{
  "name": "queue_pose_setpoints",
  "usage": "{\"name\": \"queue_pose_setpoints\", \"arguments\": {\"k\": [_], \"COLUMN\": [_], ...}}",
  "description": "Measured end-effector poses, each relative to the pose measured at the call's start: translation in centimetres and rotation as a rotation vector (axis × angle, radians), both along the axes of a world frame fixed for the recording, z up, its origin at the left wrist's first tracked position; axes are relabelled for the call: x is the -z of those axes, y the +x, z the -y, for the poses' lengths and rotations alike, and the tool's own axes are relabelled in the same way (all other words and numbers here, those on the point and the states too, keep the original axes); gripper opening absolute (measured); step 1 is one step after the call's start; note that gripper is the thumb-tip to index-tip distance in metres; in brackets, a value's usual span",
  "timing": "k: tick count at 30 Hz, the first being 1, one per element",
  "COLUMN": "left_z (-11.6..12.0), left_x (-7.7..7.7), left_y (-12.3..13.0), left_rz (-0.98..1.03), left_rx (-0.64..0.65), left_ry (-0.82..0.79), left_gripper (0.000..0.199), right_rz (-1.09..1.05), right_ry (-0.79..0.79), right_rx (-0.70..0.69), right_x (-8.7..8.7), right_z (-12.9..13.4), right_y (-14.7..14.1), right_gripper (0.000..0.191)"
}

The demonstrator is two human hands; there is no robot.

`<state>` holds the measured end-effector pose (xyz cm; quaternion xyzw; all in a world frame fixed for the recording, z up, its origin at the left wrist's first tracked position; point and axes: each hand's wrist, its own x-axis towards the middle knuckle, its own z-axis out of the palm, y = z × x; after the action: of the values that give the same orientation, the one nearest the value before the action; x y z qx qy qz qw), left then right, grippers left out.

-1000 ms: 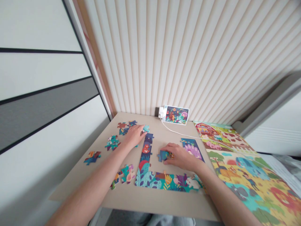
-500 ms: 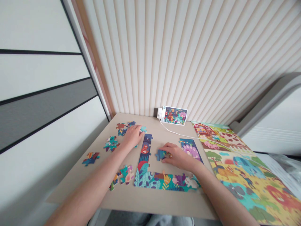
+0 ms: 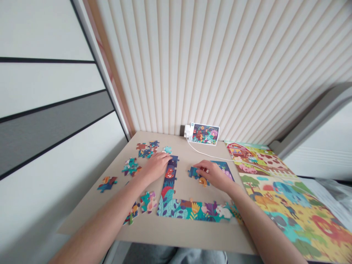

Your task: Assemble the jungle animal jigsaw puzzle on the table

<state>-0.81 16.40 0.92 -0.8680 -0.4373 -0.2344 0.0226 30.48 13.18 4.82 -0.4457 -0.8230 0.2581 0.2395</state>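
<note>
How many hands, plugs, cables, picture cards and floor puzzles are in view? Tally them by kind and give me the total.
Hands: 2 (left hand, right hand)
Plug: 1
Cable: 1
Picture card: 1
Floor puzzle: 1
Total: 6

No words, numbers or brand names can be read anywhere in this view. At about 12 o'clock, the small picture card propped against the wall has a tiny pale mark in its top-left corner, too small to read. The illustrated farm mat at about 3 o'clock and the jigsaw pieces on the desk show only pictures.
</note>
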Motion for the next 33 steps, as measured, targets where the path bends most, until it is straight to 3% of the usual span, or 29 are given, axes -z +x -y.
{"name": "queue_pose_setpoints", "arguments": {"k": [5,12,21,27,31,33], "left_z": [0.0,0.5,0.7,0.6,0.6,0.6], "left_x": [0.0,-0.5,-0.1,0.0,0.2,0.4], "left_y": [-0.1,0.5,1.1,1.0,1.0,1.0], "left_rz": [-0.002,-0.027,-0.014,-0.031,-0.011,0.007], "left_rx": [0.004,0.026,0.043,0.049,0.040,0.022], "left_ry": [-0.029,-0.046,-0.070,-0.077,-0.080,-0.067], "left_gripper": [0.041,0.037,0.039,0.042,0.042,0.041], "right_rz": [-0.097,-0.307,-0.126,-0.085,-0.011,0.012], "right_ry": [-0.044,-0.276,-0.142,-0.158,-0.114,-0.112], "right_rx": [0.095,0.131,0.349,0.355,0.343,0.297], "right_x": [1.1,2.5,2.5,2.1,1.8,1.6], "right_z": [-0.8,-1.2,-1.9,-2.5,-3.0,-2.9], "right_y": [0.6,1.0,1.0,-0.3,-1.4,-1.7], "right_gripper": [0.033,0.056,0.030,0.020,0.019,0.038]}}
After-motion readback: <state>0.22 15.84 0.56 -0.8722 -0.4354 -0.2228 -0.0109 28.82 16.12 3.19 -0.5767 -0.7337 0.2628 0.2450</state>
